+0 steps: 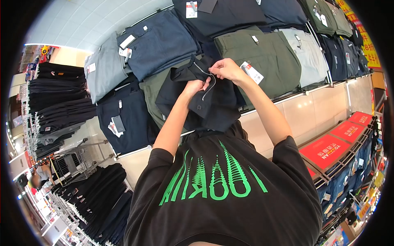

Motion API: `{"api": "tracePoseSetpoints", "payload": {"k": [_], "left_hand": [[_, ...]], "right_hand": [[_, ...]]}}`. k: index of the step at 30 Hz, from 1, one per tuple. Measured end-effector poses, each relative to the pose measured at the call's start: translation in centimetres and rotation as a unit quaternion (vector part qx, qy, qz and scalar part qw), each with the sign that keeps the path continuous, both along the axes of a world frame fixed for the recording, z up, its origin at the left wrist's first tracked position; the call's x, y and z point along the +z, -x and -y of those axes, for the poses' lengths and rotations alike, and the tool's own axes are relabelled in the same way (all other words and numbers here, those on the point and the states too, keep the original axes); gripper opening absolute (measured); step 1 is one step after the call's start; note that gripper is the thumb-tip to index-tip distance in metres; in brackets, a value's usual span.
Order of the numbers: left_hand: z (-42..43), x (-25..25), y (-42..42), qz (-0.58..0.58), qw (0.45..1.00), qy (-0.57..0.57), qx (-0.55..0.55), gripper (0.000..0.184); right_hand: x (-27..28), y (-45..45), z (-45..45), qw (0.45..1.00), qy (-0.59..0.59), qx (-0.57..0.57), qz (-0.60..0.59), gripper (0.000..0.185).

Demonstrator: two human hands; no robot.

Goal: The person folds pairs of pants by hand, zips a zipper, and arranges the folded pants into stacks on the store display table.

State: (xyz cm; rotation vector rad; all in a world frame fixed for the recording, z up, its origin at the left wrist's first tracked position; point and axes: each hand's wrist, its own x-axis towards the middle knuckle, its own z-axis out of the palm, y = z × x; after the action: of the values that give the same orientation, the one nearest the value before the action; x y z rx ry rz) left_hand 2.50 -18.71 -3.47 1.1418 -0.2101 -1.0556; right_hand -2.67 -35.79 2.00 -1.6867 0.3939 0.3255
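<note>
Both hands are at a pair of black trousers (219, 104) that lies over the folded trousers on the display. My left hand (196, 87) is closed on the dark cloth beside the zipper. With its fingers pinched together, my right hand (225, 69) is at the silver zipper (211, 84), near its upper part. The zipper is curved and its edges hang loose at the lower end. Below it a dark button (199, 107) shows on the cloth. Olive trousers (266, 57) with a white tag lie just right of my right hand.
Folded navy trousers (162, 45) and grey trousers (107, 65) lie at the upper left. Black clothes hang on racks (61, 102) at the left, near a shopping cart (74, 162). A shelf with red signs (324, 149) stands at the right.
</note>
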Motion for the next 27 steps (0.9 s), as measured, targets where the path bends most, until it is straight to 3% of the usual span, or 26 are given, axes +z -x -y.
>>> {"api": "tracePoseSetpoints", "payload": {"k": [2, 5, 8, 9, 13, 17, 21, 22, 24, 27], "left_hand": [[0.4, -1.3, 0.2, -0.009, 0.998, -0.038, 0.042, 0.010], [0.6, 0.6, 0.7, -0.028, 0.987, -0.101, 0.119, 0.009], [0.1, -1.0, -0.2, -0.060, 0.986, -0.038, 0.150, 0.008], [0.1, -0.4, -0.1, -0.082, 0.985, -0.029, 0.151, 0.008], [0.7, 1.2, 1.2, -0.085, 0.982, -0.035, 0.163, 0.008], [0.1, -1.2, 0.8, -0.117, 0.990, -0.015, 0.082, 0.017], [-0.2, 2.6, 2.1, -0.158, 0.984, -0.055, 0.067, 0.023], [-1.0, 3.3, 2.8, -0.043, 0.990, -0.125, 0.047, 0.024], [-3.0, 4.4, 3.1, 0.187, 0.948, -0.258, 0.001, 0.027], [-4.1, 8.4, 1.1, 0.387, 0.867, -0.273, 0.153, 0.032]], "right_hand": [[-0.4, -0.2, 0.0, 0.999, 0.032, 0.003, -0.025, 0.019], [-0.5, 0.5, -1.7, 0.988, 0.129, -0.012, 0.079, 0.016], [1.3, 2.2, -3.6, 0.968, 0.175, 0.004, 0.183, 0.014], [1.2, 2.7, -4.0, 0.949, 0.212, 0.007, 0.232, 0.011], [2.3, 3.8, -3.5, 0.955, 0.185, 0.027, 0.232, 0.006], [1.2, 2.7, -2.4, 0.908, 0.269, -0.002, 0.320, 0.006], [1.5, 2.4, -2.0, 0.909, 0.261, 0.004, 0.324, 0.006], [1.6, 2.6, -1.9, 0.912, 0.255, 0.008, 0.322, 0.006], [1.7, 2.8, -1.7, 0.923, 0.230, 0.011, 0.308, 0.006], [1.4, 3.7, -1.8, 0.943, 0.185, 0.015, 0.277, 0.007]]}}
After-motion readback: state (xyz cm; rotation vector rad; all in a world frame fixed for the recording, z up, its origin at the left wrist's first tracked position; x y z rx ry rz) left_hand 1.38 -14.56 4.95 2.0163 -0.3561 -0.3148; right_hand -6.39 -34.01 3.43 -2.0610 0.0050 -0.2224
